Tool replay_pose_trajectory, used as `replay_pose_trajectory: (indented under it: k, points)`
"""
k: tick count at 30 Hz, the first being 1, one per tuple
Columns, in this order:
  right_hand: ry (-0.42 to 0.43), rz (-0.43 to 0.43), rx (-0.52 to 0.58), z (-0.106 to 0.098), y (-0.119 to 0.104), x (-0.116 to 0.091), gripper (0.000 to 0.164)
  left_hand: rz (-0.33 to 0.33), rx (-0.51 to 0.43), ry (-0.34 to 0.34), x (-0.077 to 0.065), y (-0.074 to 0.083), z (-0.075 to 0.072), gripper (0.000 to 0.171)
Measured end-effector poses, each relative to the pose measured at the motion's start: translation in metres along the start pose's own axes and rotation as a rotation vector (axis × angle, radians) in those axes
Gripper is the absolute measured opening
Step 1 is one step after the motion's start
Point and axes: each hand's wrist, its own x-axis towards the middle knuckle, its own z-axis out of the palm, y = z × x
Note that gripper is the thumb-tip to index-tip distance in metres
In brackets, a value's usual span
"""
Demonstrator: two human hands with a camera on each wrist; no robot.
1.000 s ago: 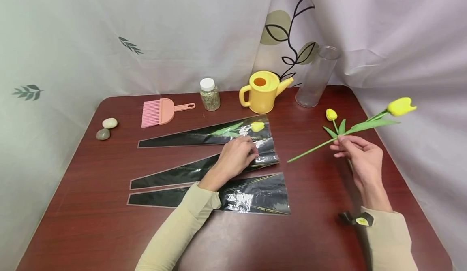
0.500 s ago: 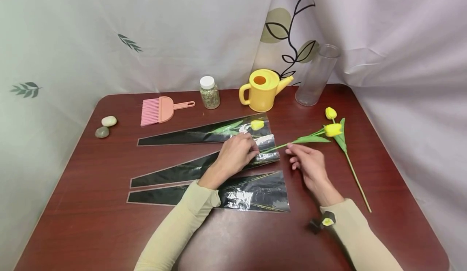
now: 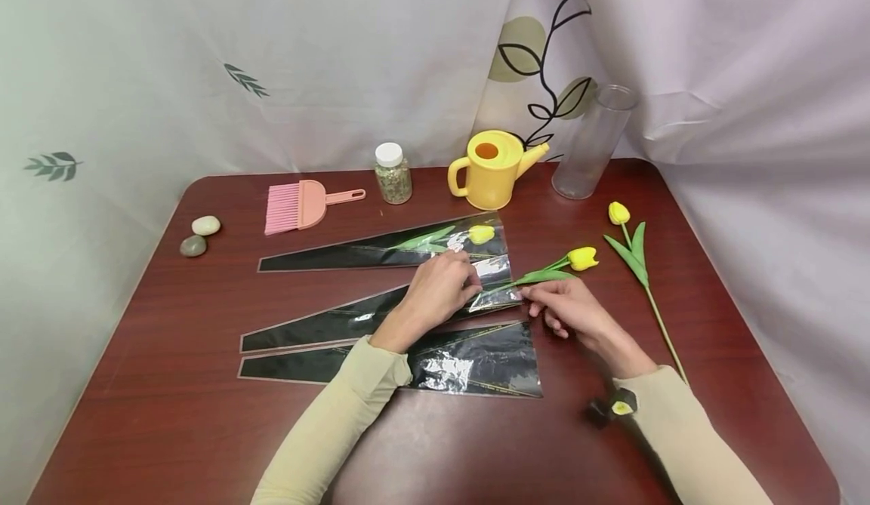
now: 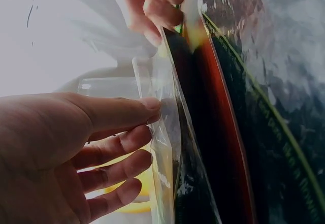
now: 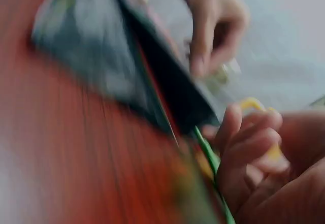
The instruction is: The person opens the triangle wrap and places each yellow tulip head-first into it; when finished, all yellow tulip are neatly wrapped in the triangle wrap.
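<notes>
My left hand [image 3: 438, 290] pinches the clear upper film of the middle flower sleeve [image 3: 326, 319] near its wide mouth. In the left wrist view, thumb and forefinger hold the film edge [image 4: 161, 112] lifted. My right hand [image 3: 567, 309] pinches a yellow tulip [image 3: 582, 259] by its green stem, just at the mouth, with the bloom pointing right. The lower stem lies inside the sleeve. A far sleeve [image 3: 326, 254] holds another yellow tulip [image 3: 481, 234], and a flat sleeve [image 3: 476, 361] lies nearest me. The right wrist view is blurred, but the green stem [image 5: 207, 150] runs beside the fingers.
A third yellow tulip [image 3: 635, 260] lies at the right. Along the back stand a clear vase [image 3: 587, 150], a yellow watering can [image 3: 495, 177] and a white-lidded jar [image 3: 394, 180]. A pink brush [image 3: 309, 204] and two stones [image 3: 206, 225] are at the left.
The right hand has carried its tulip leftward from the right side, and the stem has slid into the middle sleeve. The left hand has stayed at the sleeve's mouth.
</notes>
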Motion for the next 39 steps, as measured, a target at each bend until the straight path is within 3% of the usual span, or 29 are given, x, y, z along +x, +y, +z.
replay_pose_trajectory:
  k: [2, 5, 8, 11, 16, 26, 39]
  points:
    - [0.062, -0.178, -0.206, -0.013, -0.002, -0.002, 0.021, -0.002, -0.004, -0.004, 0.0, 0.0, 0.0, 0.007]
    - [0.253, -0.509, -0.596, -0.034, -0.004, -0.002, 0.011, -0.006, -0.01, -0.007, 0.0, 0.0, 0.0, 0.007]
    - [0.417, -0.773, -0.938, -0.054, -0.005, 0.004, 0.008, -0.007, -0.01, -0.002, 0.0, 0.0, 0.0, 0.007]
    - [0.39, -0.932, -1.101, -0.068, -0.005, 0.012, 0.012, -0.003, -0.01, 0.004, 0.0, 0.0, 0.0, 0.007]
    - [0.258, -0.979, -1.18, -0.078, -0.002, 0.022, 0.014, 0.006, -0.012, 0.005, 0.0, 0.001, 0.001, 0.007]
    - [0.182, -1.03, -1.275, -0.077, -0.006, 0.033, 0.011, 0.009, -0.001, 0.002, 0.001, 0.0, 0.002, 0.006]
    - [0.069, -1.081, -1.232, -0.079, -0.016, 0.036, 0.014, 0.021, -0.006, 0.01, 0.001, -0.003, 0.002, 0.007]
